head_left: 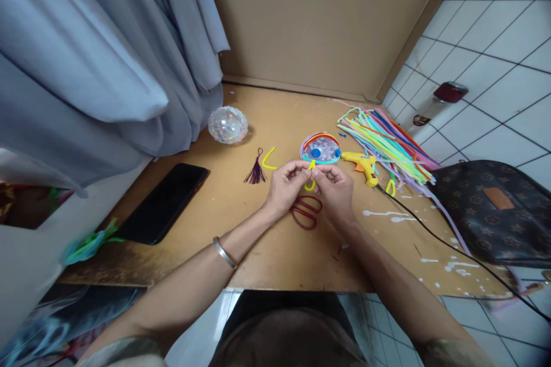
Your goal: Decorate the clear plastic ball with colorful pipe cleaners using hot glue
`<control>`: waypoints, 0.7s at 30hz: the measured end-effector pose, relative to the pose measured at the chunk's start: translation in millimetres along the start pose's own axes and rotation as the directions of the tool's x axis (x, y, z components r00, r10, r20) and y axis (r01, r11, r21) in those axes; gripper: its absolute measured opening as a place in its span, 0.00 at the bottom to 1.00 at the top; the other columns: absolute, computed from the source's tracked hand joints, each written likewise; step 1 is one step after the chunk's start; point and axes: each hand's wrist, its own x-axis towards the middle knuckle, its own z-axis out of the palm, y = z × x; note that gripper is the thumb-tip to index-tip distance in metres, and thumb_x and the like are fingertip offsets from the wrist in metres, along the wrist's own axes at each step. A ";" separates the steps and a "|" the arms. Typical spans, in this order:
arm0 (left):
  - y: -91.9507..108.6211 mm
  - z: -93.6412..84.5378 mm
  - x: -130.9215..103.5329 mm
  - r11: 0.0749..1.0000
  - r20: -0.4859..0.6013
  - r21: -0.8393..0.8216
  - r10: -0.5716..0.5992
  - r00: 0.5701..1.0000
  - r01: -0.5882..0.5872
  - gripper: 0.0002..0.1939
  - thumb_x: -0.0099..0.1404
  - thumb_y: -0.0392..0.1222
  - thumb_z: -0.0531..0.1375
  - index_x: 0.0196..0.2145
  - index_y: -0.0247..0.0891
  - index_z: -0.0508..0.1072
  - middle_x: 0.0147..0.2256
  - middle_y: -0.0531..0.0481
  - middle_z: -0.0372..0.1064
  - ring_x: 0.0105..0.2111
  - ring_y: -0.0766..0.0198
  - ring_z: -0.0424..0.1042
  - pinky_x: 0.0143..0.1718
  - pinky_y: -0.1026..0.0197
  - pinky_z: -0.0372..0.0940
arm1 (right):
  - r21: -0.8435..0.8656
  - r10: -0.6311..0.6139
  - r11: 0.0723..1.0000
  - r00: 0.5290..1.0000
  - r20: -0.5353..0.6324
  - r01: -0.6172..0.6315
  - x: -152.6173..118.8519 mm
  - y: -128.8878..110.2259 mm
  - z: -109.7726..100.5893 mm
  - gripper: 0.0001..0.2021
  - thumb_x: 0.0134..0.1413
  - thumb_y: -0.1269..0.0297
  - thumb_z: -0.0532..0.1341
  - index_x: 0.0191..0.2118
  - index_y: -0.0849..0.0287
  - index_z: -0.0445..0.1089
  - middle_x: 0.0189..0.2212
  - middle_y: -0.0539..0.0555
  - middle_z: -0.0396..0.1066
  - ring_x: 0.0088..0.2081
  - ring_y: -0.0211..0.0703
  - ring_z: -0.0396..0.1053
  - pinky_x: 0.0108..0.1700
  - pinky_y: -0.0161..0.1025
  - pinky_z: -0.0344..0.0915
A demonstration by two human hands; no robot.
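My left hand (287, 186) and my right hand (334, 188) meet over the middle of the table, both closed with fingertips pinching a bent yellow pipe cleaner (310, 186). Below them lie scissors with dark red handles (306, 219), their blades hidden under the hands. Just beyond the fingers sits a round piece (321, 146) edged with coloured pipe cleaners, with blue discs on it. A yellow glue gun (364, 166) rests to the right, its nozzle close to that piece. Left of my hands are another bent yellow pipe cleaner (270, 159) and a dark purple tassel (256, 169).
A clear ball (228, 124) stands at the back left, by a grey curtain (189, 69). A black phone (163, 203) lies at left. Many coloured pipe cleaners (383, 140) are bundled at right, near a dark patterned bag (495, 212). The glue gun's black cable (434, 232) crosses the right side.
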 end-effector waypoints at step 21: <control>1.3 -0.8 1.0 0.999 -0.028 -0.036 -0.043 0.999 0.042 0.16 0.53 0.52 0.71 0.28 0.35 0.77 0.25 0.52 0.73 0.26 0.68 0.68 0.31 0.64 0.65 | 0.012 0.014 1.000 1.000 -0.007 -0.014 -6.4 -3.8 4.9 0.14 0.40 0.53 0.69 0.26 0.58 0.71 0.17 0.45 0.68 0.18 0.32 0.61 0.22 0.33 0.62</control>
